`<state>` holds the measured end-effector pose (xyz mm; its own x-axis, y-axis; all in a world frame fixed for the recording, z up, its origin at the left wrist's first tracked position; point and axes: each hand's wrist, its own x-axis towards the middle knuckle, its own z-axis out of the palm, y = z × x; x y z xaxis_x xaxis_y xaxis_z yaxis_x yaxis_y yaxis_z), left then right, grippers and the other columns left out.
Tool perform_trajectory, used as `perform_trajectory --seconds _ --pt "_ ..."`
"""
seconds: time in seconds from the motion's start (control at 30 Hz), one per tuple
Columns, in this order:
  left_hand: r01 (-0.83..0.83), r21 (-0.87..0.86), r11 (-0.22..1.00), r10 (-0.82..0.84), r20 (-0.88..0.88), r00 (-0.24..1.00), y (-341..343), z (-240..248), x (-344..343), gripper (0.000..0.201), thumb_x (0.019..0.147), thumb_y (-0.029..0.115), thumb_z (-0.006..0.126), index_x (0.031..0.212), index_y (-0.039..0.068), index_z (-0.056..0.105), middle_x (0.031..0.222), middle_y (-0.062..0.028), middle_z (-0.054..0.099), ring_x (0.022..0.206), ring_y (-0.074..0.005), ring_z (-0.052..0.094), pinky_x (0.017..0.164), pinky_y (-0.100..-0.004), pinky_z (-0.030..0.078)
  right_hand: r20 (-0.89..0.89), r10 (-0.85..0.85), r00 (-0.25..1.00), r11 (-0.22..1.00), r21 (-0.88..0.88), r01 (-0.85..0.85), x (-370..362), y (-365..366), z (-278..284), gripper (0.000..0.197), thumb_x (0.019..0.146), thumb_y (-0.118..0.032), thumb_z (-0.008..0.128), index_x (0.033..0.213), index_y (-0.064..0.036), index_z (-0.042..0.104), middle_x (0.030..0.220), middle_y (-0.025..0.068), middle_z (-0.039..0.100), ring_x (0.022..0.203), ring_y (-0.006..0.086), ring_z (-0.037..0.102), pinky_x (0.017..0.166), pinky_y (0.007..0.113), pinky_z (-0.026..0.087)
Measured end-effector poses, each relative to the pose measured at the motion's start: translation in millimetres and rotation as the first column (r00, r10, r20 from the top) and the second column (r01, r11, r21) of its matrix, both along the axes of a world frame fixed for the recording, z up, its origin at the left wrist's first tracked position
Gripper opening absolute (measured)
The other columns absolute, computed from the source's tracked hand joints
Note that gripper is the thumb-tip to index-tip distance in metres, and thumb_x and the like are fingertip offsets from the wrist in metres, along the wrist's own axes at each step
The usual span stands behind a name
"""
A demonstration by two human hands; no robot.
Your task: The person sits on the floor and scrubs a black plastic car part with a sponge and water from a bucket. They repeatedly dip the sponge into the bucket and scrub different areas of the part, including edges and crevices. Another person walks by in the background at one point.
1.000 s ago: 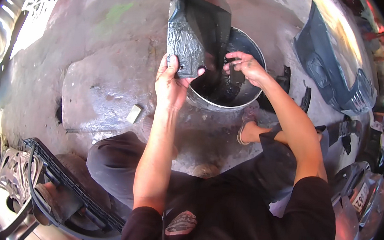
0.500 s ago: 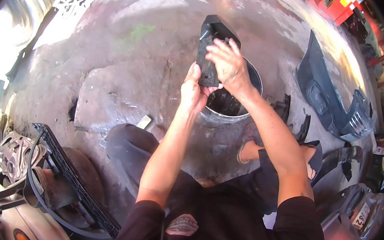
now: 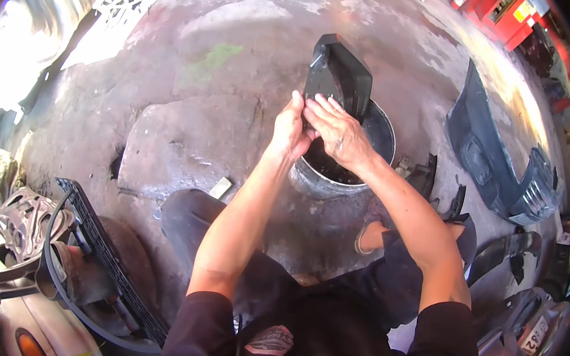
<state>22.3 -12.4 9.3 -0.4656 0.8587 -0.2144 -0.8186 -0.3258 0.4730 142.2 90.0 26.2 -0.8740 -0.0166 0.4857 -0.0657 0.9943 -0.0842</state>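
In front of me, a black, angular, hollow plastic part (image 3: 354, 75) is held up at a tilt, with its broad end pointing away. My left hand (image 3: 289, 132) is closed around its near end, thumb along the left edge. Across that same near end lies my right hand (image 3: 341, 135), its fingers stretched out and resting on the part. Under the hands stands a round metal bucket (image 3: 319, 184) with dark contents, which I cannot make out. The part and hands hide some of its opening.
A dark bumper cover (image 3: 483, 152) lies on the floor at the right, with black trim pieces (image 3: 424, 174) nearer the bucket. A small pale block (image 3: 220, 187) sits by my left knee. At the lower left are a black grille strip (image 3: 112, 264) and other car parts.
My right hand has moved down from the part's inside to its near end. The part has shifted slightly right in the picture and shows its right side wall more.
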Motion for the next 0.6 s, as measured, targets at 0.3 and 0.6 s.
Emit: perform_trajectory --seconds 0.3,0.6 --pt "-0.063 0.026 0.998 0.059 0.133 0.989 6.8 -22.6 4.9 0.037 0.111 0.036 0.046 0.131 0.007 0.058 0.122 -0.0130 0.068 0.102 -0.0285 0.071 0.082 -0.0487 0.062 0.033 -0.005 0.999 0.994 -0.107 0.008 -5.8 5.7 -6.2 0.045 0.088 -0.014 0.059 0.130 0.0003 0.067 0.140 0.0160 0.064 0.139 0.0334 0.053 0.122 0.052 0.034" --pt "-0.007 0.057 0.998 0.007 0.002 1.000 20.9 -30.1 5.7 0.042 0.109 0.037 0.049 0.138 0.007 0.053 0.129 -0.0133 0.063 0.117 -0.0291 0.063 0.099 -0.0528 0.052 0.026 -0.160 0.987 0.986 0.059 0.158 -24.7 28.6 13.9 0.039 0.088 -0.002 0.056 0.126 -0.0002 0.068 0.139 0.0166 0.063 0.139 0.0330 0.053 0.119 0.051 0.038"
